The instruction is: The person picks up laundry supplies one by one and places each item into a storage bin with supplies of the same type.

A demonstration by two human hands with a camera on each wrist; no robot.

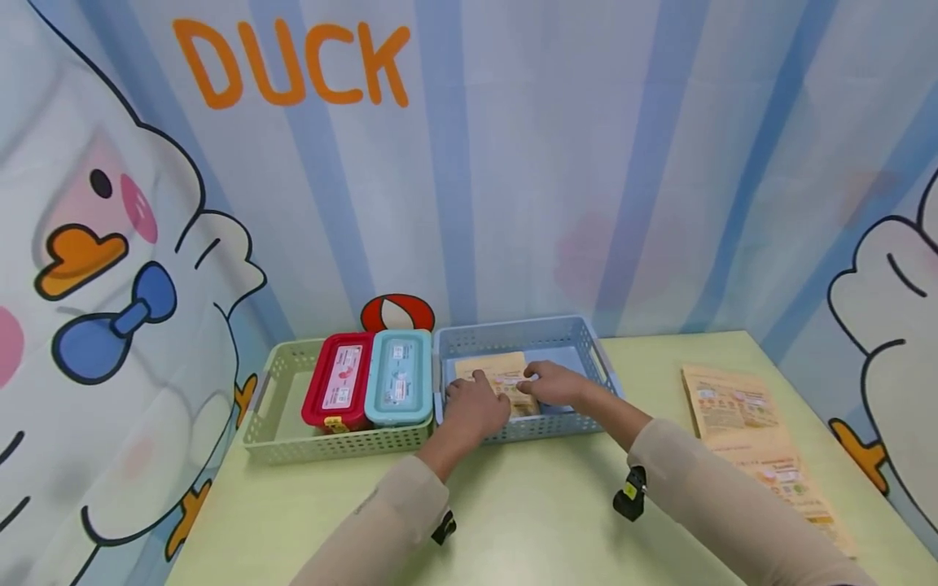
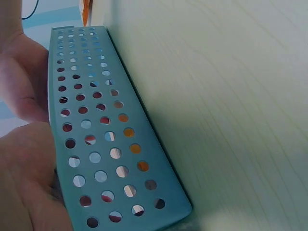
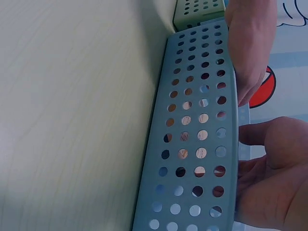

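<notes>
Inside the blue perforated basket (image 1: 516, 332) lies a tan paper packet (image 1: 489, 365) with printed labels. My left hand (image 1: 476, 408) reaches over the near wall, its bent fingers and thumb on the packet's left and front part. At the packet's right edge is my right hand (image 1: 558, 384), thumb and forefinger apart and touching or just over it. Both wrist views look at the basket's outer wall (image 2: 96, 120). There the left hand (image 2: 29, 178) and the right hand (image 3: 269, 178) dip behind it, so the fingertips are hidden and a grip cannot be made out.
A green basket (image 1: 282, 365) adjoins on the left, holding a red-lidded box (image 1: 340, 381) and a teal-lidded box (image 1: 399, 378). More tan packets (image 1: 733, 400) lie overlapping on the table (image 1: 528, 513) at right. A striped curtain (image 1: 542, 163) hangs behind.
</notes>
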